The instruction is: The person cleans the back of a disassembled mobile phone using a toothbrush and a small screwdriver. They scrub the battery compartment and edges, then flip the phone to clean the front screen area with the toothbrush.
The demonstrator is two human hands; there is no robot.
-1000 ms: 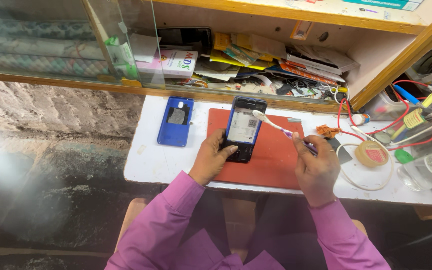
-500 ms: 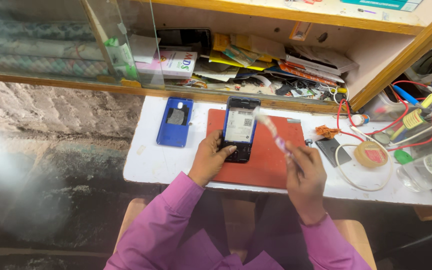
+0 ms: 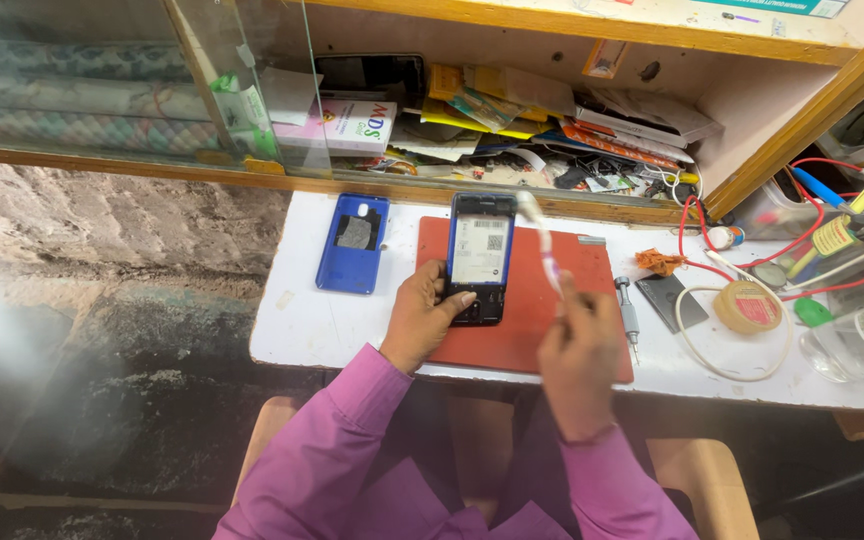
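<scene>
The opened phone (image 3: 480, 257), back off, lies on the red mat (image 3: 532, 320). Your left hand (image 3: 422, 318) pins its 7 o'clock corner; your right hand (image 3: 580, 355), at 4 o'clock, grips a blurred toothbrush (image 3: 542, 240).

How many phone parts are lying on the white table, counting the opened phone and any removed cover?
2. The opened phone lies on the red mat, steadied by the left hand. The blue back cover lies on the bare table left of the mat. More may be hidden in the shelf clutter.

One camera sits on the person's head. It looks down, from fairly near, at the white table (image 3: 302, 320) and the far shelf (image 3: 512, 185).
</scene>
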